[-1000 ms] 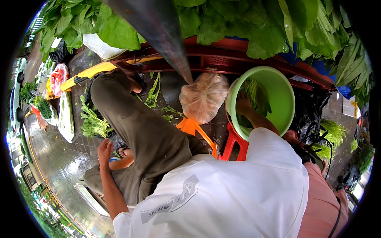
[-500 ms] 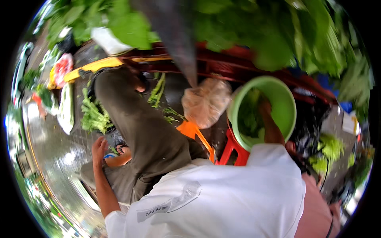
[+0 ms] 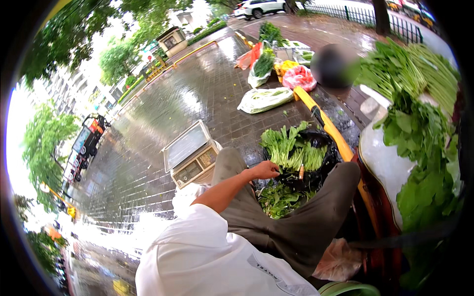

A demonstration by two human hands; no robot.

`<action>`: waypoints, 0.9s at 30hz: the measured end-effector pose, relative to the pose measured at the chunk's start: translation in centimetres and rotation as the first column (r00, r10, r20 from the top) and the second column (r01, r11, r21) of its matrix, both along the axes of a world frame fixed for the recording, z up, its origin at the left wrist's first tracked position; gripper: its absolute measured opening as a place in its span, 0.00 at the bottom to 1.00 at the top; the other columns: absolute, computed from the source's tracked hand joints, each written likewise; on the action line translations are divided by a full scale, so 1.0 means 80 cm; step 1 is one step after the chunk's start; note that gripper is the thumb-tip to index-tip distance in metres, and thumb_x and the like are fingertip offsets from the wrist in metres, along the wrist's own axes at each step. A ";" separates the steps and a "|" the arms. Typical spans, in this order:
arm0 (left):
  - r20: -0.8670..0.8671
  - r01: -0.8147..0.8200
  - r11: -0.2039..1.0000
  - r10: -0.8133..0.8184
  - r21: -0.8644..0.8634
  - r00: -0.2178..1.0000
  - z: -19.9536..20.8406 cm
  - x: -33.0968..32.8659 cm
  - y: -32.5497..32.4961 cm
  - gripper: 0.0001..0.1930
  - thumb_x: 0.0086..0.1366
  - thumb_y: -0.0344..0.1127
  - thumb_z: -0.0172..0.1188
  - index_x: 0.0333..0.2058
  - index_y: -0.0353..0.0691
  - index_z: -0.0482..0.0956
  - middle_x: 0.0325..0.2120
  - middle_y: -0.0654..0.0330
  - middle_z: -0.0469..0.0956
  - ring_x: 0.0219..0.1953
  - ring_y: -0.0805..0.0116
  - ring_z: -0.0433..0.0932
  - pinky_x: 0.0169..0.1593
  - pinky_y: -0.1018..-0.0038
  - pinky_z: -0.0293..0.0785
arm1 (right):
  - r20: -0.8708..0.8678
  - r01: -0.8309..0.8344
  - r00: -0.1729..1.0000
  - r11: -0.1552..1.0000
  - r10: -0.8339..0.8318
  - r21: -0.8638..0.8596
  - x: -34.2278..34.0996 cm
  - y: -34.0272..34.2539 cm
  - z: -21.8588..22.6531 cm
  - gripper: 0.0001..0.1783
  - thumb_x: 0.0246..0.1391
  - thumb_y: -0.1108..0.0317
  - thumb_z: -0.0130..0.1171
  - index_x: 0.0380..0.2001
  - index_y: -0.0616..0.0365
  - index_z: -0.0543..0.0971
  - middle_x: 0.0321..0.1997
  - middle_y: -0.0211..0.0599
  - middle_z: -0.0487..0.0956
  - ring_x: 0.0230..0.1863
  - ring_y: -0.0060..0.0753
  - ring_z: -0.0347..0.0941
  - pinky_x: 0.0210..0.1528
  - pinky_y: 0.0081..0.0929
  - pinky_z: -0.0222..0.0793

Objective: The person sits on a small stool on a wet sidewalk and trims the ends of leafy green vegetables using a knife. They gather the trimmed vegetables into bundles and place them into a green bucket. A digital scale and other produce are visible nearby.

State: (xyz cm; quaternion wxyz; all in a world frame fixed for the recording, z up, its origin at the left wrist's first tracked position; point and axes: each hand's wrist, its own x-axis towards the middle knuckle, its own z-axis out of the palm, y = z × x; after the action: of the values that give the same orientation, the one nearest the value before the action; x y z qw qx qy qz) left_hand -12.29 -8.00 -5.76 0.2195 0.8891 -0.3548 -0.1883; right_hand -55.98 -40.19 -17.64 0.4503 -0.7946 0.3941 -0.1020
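Observation:
My left hand [image 3: 265,170] reaches past my knee to the near edge of a heap of leafy greens with pale stems [image 3: 291,150]. Its fingers are curled together; whatever may be between them is too small to make out. The greens lie on a black plastic bag [image 3: 323,143]. Close to the hand, a short brown and white stick-like thing [image 3: 301,171] stands against the stems. Loose leaves and trimmings [image 3: 279,200] lie between my legs. At the lower edge, only the rim of a green bucket [image 3: 348,287] shows. My right hand is out of sight.
A yellow bar [image 3: 323,123] runs beside my knee, along a stall stacked with leafy vegetables [image 3: 419,143]. Bagged vegetables [image 3: 265,100] sit on wet paving ahead. A wooden-framed box [image 3: 192,155] stands left of my leg, a clear plastic bag [image 3: 338,261] right of it.
The view has swung left and up. My left hand has come forward to the greens. My right hand, which was inside the green bucket, has left the view.

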 end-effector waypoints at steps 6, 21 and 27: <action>0.046 0.012 0.998 -0.009 -0.066 0.999 0.009 0.016 -0.011 0.17 0.55 0.43 0.62 0.38 0.38 0.81 0.25 0.50 0.80 0.29 0.56 0.80 0.35 0.63 0.74 | 0.073 -0.321 0.946 0.944 0.315 0.083 0.093 0.024 0.070 0.20 0.61 0.57 0.51 0.49 0.60 0.73 0.42 0.48 0.79 0.38 0.36 0.78 0.35 0.33 0.74; 0.132 0.090 0.973 -0.062 -0.215 0.989 0.021 0.028 -0.036 0.19 0.55 0.45 0.60 0.38 0.33 0.80 0.25 0.46 0.80 0.33 0.47 0.79 0.36 0.57 0.73 | -0.135 -0.654 0.726 0.737 0.675 0.171 0.162 0.045 0.174 0.20 0.61 0.58 0.51 0.50 0.60 0.72 0.40 0.48 0.79 0.34 0.34 0.78 0.31 0.30 0.74; 0.144 0.007 0.923 0.053 -0.384 0.988 0.022 0.010 -0.059 0.18 0.53 0.44 0.62 0.36 0.35 0.79 0.31 0.47 0.80 0.39 0.46 0.78 0.41 0.56 0.73 | -0.259 -0.687 0.641 0.690 0.723 0.228 0.181 0.041 0.206 0.20 0.61 0.59 0.52 0.50 0.61 0.72 0.39 0.48 0.79 0.32 0.33 0.78 0.30 0.28 0.74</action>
State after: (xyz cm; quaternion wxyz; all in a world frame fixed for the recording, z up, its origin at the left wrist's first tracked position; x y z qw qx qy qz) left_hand -11.46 -12.73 -4.03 0.3636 0.8448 -0.3900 -0.0448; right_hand -41.48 -36.90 -1.20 0.4243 -0.8646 0.1272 0.2371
